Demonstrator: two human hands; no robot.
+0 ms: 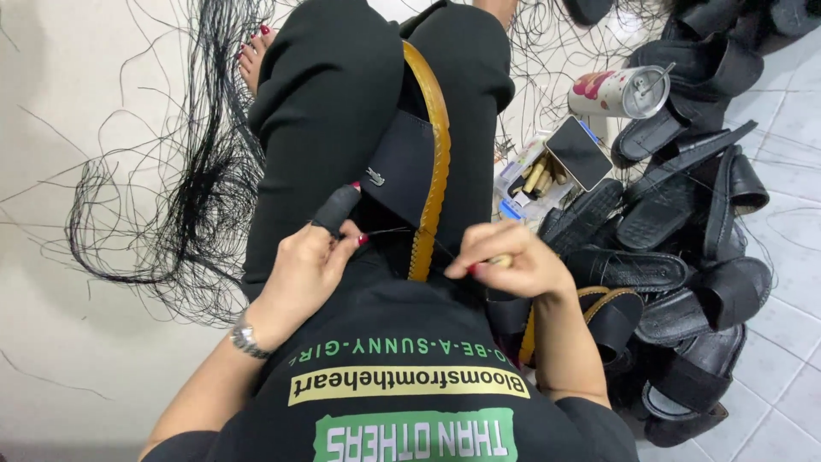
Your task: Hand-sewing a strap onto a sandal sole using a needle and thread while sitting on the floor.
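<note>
A black sandal (409, 162) with a tan stitched sole edge lies wedged between my knees, toe pointing away. My left hand (310, 261) pinches a thin black thread at the sandal's near end; its index finger wears a black fingertip cover. My right hand (511, 257) is closed around a small wooden-handled tool, just right of the tan sole edge. The thread runs between both hands across the sandal. A metal watch sits on my left wrist.
A pile of black sandals (684, 257) fills the floor on the right. A metal can with a straw (617, 92), a dark phone (579, 152) and a box of small tools (537, 180) lie beyond it. Loose black thread (171, 205) is tangled on the left floor.
</note>
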